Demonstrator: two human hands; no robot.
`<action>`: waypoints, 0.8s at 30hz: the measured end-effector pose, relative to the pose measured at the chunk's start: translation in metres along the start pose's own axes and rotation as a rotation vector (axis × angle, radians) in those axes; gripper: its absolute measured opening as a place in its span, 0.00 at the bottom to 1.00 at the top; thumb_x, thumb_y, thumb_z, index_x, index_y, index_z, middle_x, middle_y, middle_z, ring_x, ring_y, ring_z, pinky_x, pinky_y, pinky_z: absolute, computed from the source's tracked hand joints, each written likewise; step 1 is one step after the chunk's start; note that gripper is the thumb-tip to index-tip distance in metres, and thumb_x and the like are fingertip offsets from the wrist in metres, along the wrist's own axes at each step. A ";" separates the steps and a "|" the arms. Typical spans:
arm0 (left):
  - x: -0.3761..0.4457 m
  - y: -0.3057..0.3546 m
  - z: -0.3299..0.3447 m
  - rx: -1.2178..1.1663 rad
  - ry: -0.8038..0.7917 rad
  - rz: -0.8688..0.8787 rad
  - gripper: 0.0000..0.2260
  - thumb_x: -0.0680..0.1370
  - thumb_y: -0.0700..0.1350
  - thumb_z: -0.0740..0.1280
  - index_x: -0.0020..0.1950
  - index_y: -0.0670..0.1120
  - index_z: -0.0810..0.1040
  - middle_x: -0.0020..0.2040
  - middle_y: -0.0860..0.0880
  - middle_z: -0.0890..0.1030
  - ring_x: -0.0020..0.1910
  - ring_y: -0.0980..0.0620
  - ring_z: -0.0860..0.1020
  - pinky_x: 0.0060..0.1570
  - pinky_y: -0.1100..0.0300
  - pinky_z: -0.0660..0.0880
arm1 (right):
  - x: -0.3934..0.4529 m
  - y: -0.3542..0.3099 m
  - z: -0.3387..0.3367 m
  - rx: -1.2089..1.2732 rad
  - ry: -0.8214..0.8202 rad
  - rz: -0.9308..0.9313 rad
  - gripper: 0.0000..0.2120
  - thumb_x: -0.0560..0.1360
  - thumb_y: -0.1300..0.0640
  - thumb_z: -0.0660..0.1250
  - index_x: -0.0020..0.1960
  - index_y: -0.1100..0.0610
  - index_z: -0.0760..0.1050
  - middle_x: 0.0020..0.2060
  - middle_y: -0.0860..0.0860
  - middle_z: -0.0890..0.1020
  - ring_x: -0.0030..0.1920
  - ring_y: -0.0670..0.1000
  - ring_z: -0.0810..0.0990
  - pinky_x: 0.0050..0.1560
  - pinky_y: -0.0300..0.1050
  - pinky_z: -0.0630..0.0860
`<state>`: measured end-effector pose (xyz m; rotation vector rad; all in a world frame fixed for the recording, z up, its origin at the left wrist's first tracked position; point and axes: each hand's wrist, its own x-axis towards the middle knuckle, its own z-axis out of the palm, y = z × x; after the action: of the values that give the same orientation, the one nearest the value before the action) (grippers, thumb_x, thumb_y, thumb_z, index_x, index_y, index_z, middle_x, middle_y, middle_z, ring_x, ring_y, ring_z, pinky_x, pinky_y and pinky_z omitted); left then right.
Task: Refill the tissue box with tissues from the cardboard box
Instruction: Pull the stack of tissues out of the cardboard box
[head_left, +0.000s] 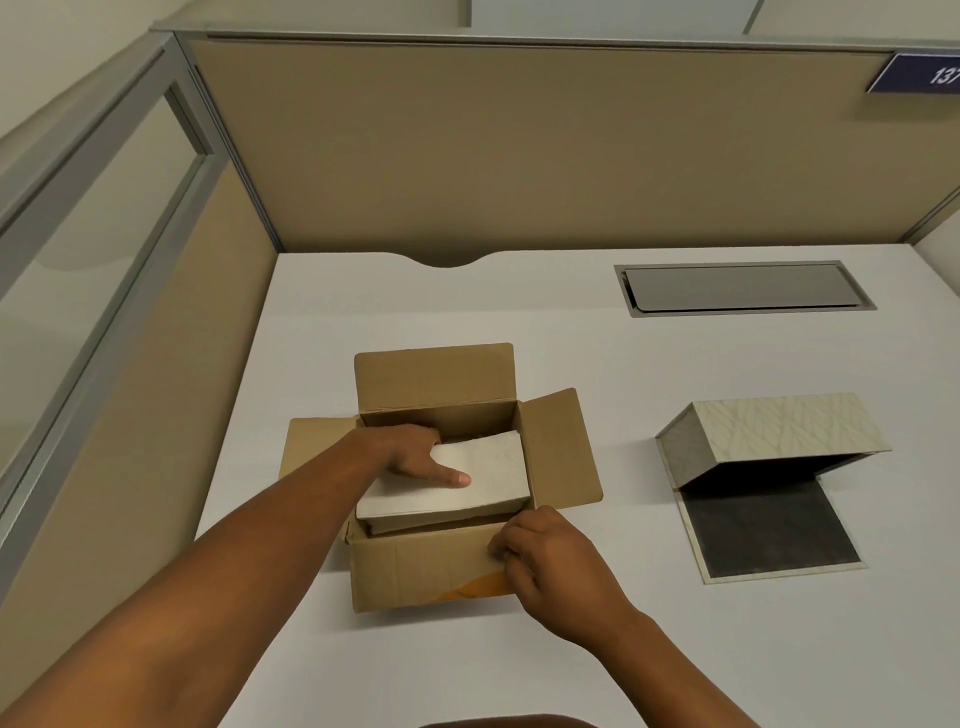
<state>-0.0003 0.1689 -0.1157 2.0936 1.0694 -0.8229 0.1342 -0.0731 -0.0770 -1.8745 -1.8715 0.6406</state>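
My left hand (415, 457) grips the tissue stack (457, 480) inside the cardboard box (426, 571); right hand (540, 556) pinches its front wall. Tissue box (779, 431) lies open, well apart. Risk: loose stack fanning out when lifted.

There was one cardboard box (431, 566), one tissue box (789, 426), one tissue stack (467, 483) (maybe another underneath), and two hands on one bench (597, 338).
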 end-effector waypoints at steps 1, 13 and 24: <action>0.001 0.000 0.001 -0.011 -0.011 0.000 0.44 0.65 0.75 0.66 0.71 0.48 0.69 0.70 0.48 0.74 0.65 0.46 0.74 0.65 0.49 0.72 | 0.000 0.001 0.000 0.004 0.001 0.003 0.13 0.78 0.55 0.60 0.54 0.51 0.82 0.51 0.46 0.82 0.51 0.45 0.74 0.49 0.40 0.76; -0.004 0.002 0.002 -0.053 -0.014 -0.015 0.45 0.64 0.75 0.68 0.72 0.48 0.68 0.71 0.47 0.72 0.66 0.46 0.72 0.65 0.51 0.72 | 0.001 -0.001 -0.001 0.021 -0.007 0.023 0.13 0.78 0.55 0.59 0.55 0.51 0.82 0.52 0.46 0.82 0.52 0.44 0.74 0.52 0.37 0.74; -0.002 -0.005 0.012 -0.138 -0.095 0.005 0.57 0.49 0.82 0.66 0.71 0.52 0.72 0.69 0.51 0.75 0.65 0.48 0.74 0.68 0.47 0.70 | 0.000 -0.001 -0.002 -0.009 -0.023 0.046 0.14 0.78 0.55 0.58 0.55 0.51 0.81 0.50 0.46 0.82 0.50 0.45 0.74 0.49 0.37 0.73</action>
<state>-0.0082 0.1607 -0.1223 1.9230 1.0390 -0.8148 0.1343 -0.0734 -0.0744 -1.9294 -1.8530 0.6724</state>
